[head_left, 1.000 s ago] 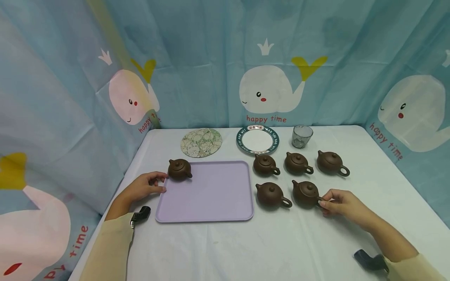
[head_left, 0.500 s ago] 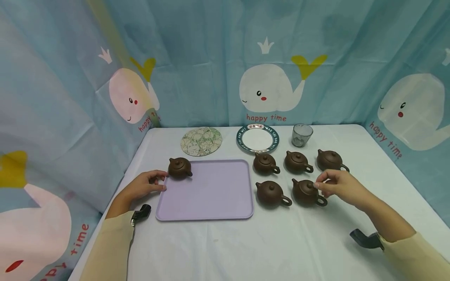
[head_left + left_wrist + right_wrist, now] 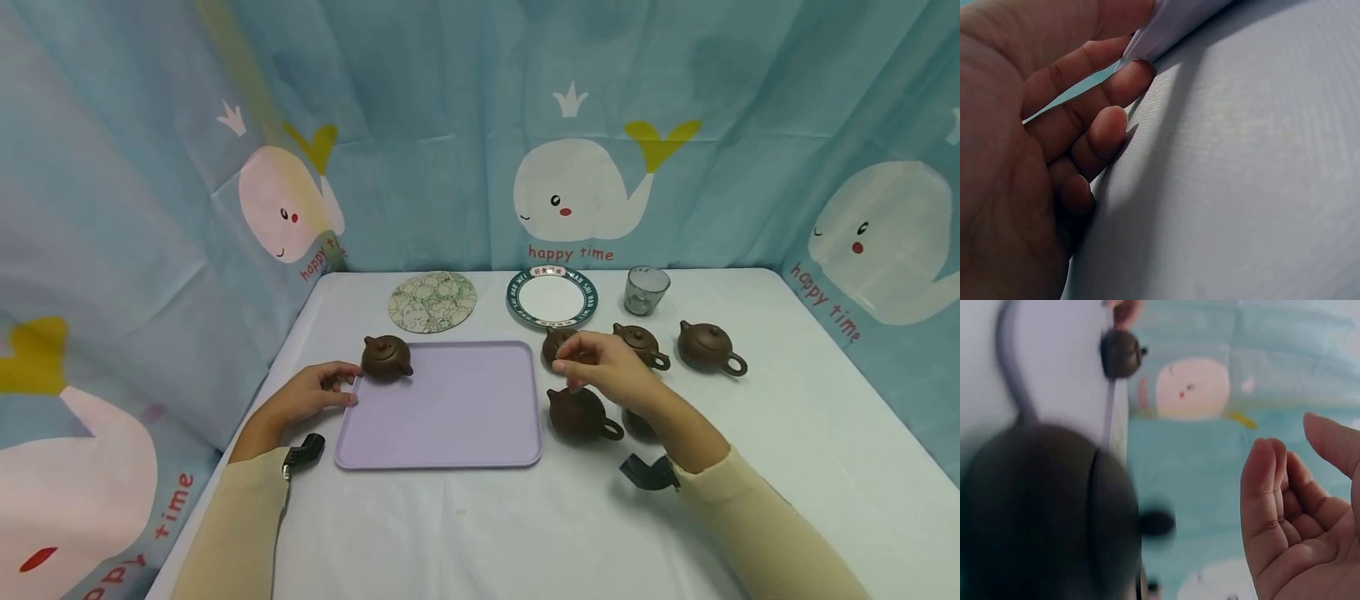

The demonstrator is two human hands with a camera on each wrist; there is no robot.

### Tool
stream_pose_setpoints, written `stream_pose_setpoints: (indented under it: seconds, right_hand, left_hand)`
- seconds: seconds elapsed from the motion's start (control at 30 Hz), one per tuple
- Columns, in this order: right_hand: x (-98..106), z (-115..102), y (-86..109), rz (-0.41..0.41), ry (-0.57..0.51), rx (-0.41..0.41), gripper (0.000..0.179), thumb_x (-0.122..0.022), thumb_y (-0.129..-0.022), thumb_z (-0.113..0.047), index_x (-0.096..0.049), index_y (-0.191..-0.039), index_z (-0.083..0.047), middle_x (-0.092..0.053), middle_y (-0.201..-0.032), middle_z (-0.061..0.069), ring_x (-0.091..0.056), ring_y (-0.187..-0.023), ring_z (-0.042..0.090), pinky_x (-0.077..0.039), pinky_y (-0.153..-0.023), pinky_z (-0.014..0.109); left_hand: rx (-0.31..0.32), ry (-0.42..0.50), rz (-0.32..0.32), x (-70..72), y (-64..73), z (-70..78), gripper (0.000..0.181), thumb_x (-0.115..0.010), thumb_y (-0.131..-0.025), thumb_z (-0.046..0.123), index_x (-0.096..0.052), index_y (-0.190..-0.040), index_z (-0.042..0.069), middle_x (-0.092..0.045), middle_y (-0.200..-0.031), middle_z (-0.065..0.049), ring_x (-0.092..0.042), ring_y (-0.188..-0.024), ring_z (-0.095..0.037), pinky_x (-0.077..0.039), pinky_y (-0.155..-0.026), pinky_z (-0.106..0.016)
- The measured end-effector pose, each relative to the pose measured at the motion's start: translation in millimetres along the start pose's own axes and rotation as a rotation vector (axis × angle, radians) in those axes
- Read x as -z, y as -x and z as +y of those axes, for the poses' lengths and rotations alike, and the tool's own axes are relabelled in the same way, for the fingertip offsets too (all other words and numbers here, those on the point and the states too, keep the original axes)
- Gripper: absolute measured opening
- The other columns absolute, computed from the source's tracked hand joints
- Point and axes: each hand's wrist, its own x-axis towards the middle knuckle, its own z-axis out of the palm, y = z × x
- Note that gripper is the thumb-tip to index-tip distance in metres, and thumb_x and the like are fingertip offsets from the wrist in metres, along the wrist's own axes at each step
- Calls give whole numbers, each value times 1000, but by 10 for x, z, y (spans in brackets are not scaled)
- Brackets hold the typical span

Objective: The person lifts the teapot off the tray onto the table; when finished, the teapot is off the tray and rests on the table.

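My left hand rests at the left rim of a lilac tray, thumb and fingertips touching the edge. Its other fingers hang loosely bent in the left wrist view. A brown teapot sits at the tray's back left corner, beside those fingertips. My right hand hovers over the teapots right of the tray, holding nothing, thumb apart from the fingers. Below it stands a front-row teapot, blurred and large in the right wrist view. Another teapot is mostly hidden by the wrist, and a back-row teapot partly by the fingers.
Two more teapots, the middle one and the right one, stand in the back row. Behind lie a round patterned mat, a green-rimmed plate and a glass. A whale-print curtain encloses the table.
My right hand has left the handle of the front right teapot, risen, and moved left over the teapots with nothing in it. The left hand has stayed at the tray's rim.
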Motion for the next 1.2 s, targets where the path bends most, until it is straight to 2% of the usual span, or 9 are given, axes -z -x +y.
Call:
stream_pose_setpoints:
  seconds: [0.17,0.37,0.63,0.73,0.9,1.2]
  right_hand:
    - [-413,-100,-336,-67,-76,50,25,-71,-90,-23,-64,-104,-3,-64,-93,13,-65,-75,30,-55,-70,40]
    - [-860,-197,-633,-135,-70,71,24,-71,-90,-26,-64,-101,-6,-64,-96,10,-66,-82,39,-55,-71,43]
    - [-1320,-231,-971,-163,-17,51,23,-73,-89,-27,-63,-98,-9,-65,-92,4,-67,-82,30,-54,-74,45]
    - [-1462,-196,-1091,-158,14,36,23,-73,-88,-29,-63,-97,-10,-64,-92,2,-67,-79,23,-55,-72,42]
    - [-1649,-102,-1279,-143,-14,-25,25,-73,-88,-30,-63,-98,-9,-63,-92,3,-68,-79,22,-55,-69,38]
    - [-1901,12,-1482,-64,-18,-131,26,-72,-89,-28,-60,-100,-8,-65,-85,3,-65,-70,17,-53,-61,30]
  left_hand:
    - [19,12,1,-8,3,-12,55,-82,-79,24,-61,-127,7,-58,-105,-9,-48,-86,-24,-41,-69,-28]
    - [12,12,5,-2,13,-5,56,-82,-79,26,-61,-127,6,-58,-106,-9,-48,-86,-24,-40,-68,-28]
    - [-2,23,8,6,-5,11,54,-82,-79,22,-61,-126,5,-58,-104,-9,-48,-85,-24,-41,-68,-27]
    - [-11,29,1,-3,-13,-7,54,-82,-79,22,-61,-126,5,-58,-103,-9,-49,-84,-24,-41,-68,-28]
    - [-21,28,8,-8,-27,-19,53,-82,-78,21,-62,-125,6,-58,-103,-9,-49,-83,-24,-41,-67,-28]
    - [-24,40,2,-18,-42,-24,54,-83,-77,22,-63,-124,5,-58,-100,-8,-50,-80,-22,-42,-66,-28]
